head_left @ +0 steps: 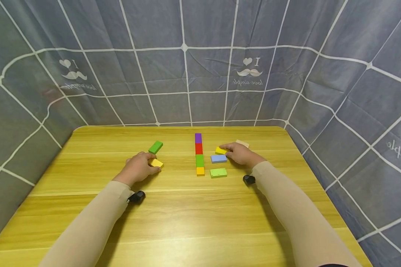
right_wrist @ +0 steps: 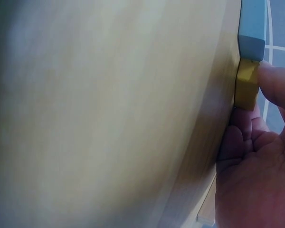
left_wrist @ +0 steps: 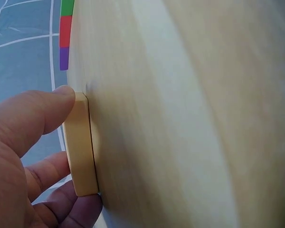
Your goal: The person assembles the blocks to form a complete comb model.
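My left hand point(head_left: 138, 168) pinches a yellow-orange block point(head_left: 156, 163) lying on the table, thumb at one end and fingers at the other. In the left wrist view that block point(left_wrist: 80, 147) sits against the wood. Over to the right, my right hand point(head_left: 241, 152) grips a yellow block point(head_left: 220, 151), partly covered by the fingers. The right wrist view has the thumb on this yellow block point(right_wrist: 247, 85), with curled fingers at its other side. A blue block point(head_left: 218, 159) lies just nearer me than it, and a light green block point(head_left: 218, 173) nearer still.
Mid-table, a straight line of blocks runs away from me: orange-yellow point(head_left: 200, 171), green point(head_left: 199, 160), red point(head_left: 198, 148) and purple point(head_left: 198, 138). Another green block point(head_left: 155, 147) lies beyond my left hand. A pale wooden block point(head_left: 243, 143) is behind my right hand. Grey curtains point(head_left: 207, 70) surround the table point(head_left: 187, 222).
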`<state>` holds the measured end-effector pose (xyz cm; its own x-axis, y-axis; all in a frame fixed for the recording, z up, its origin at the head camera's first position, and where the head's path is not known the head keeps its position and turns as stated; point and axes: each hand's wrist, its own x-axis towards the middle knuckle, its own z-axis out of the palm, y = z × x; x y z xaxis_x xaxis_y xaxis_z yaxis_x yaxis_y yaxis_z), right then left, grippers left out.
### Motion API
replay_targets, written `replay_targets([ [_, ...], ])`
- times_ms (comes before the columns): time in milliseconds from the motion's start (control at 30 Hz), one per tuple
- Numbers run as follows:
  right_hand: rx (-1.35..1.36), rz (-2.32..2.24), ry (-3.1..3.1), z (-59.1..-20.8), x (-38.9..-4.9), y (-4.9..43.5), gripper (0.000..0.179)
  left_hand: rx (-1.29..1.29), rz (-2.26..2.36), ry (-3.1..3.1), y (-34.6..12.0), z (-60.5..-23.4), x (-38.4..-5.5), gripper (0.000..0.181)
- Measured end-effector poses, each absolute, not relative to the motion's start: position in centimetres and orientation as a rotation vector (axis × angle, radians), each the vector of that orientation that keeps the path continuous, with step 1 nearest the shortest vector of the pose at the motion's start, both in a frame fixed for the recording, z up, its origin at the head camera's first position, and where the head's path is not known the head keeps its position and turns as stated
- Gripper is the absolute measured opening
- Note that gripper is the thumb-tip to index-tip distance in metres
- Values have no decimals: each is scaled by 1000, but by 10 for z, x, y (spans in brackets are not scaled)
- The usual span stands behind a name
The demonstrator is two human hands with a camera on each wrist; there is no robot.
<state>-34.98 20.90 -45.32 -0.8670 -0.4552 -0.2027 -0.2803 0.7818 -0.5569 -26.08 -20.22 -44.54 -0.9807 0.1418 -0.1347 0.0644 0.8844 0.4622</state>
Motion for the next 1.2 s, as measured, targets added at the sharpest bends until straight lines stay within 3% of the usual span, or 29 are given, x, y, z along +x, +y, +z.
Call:
replay_targets([
  [1200, -569, -765, 2634, -455, -351, 211, 47, 153, 711, 2898, -201, -448, -260, 63],
])
